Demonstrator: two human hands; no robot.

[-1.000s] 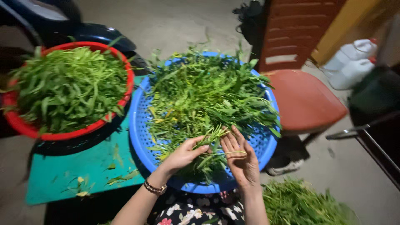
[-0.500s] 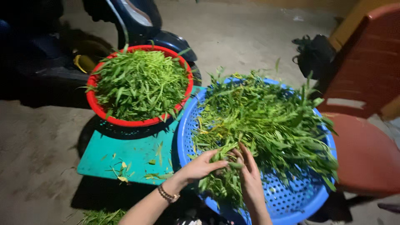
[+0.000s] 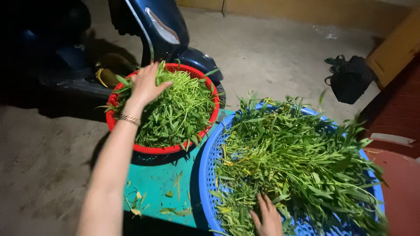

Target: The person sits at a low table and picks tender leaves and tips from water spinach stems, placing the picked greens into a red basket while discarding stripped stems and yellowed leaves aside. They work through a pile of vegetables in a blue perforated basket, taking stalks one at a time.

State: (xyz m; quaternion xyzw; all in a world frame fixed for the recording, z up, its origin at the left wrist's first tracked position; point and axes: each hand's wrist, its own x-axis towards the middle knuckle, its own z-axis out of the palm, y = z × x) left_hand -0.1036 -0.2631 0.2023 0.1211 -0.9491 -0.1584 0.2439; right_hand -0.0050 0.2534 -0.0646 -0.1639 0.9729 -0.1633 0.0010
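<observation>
Before you a teal worktop stands on the concrete floor, carrying a red basket, part of a blue basket, and scattered leaf scraps.

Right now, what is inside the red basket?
The red basket holds a heap of trimmed green stems and leaves, piled above the rim. The left hand rests on the heap. The basket's bottom is covered, so anything under the greens cannot be seen.

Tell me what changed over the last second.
The left hand left the blue basket and reached out over the greens in the red basket. The right hand stayed on the greens in the blue basket. Both baskets kept their places on the teal stool.
</observation>
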